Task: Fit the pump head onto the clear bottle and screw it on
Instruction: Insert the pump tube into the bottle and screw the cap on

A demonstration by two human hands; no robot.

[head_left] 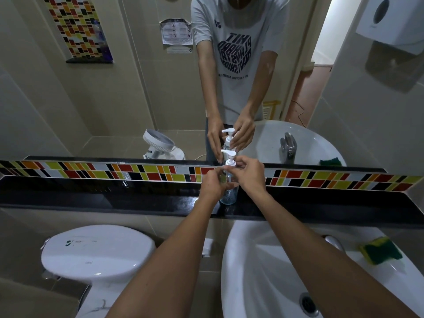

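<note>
A clear bottle (pixel 228 196) stands upright on the black ledge (pixel 114 203) below the mirror. The white pump head (pixel 229 157) sits on top of the bottle's neck, its spout pointing left. My left hand (pixel 214 183) is wrapped around the bottle's upper body. My right hand (pixel 249 172) pinches the white collar of the pump head with thumb and fingers. The bottle's neck is hidden behind my fingers. The mirror repeats both hands and the bottle.
A white sink (pixel 286 271) with a chrome tap (pixel 332 242) lies below right, a green-yellow sponge (pixel 380 250) on its rim. A white toilet (pixel 96 253) sits below left. A coloured tile strip (pixel 114 172) backs the ledge. A soap dispenser (pixel 392 21) hangs top right.
</note>
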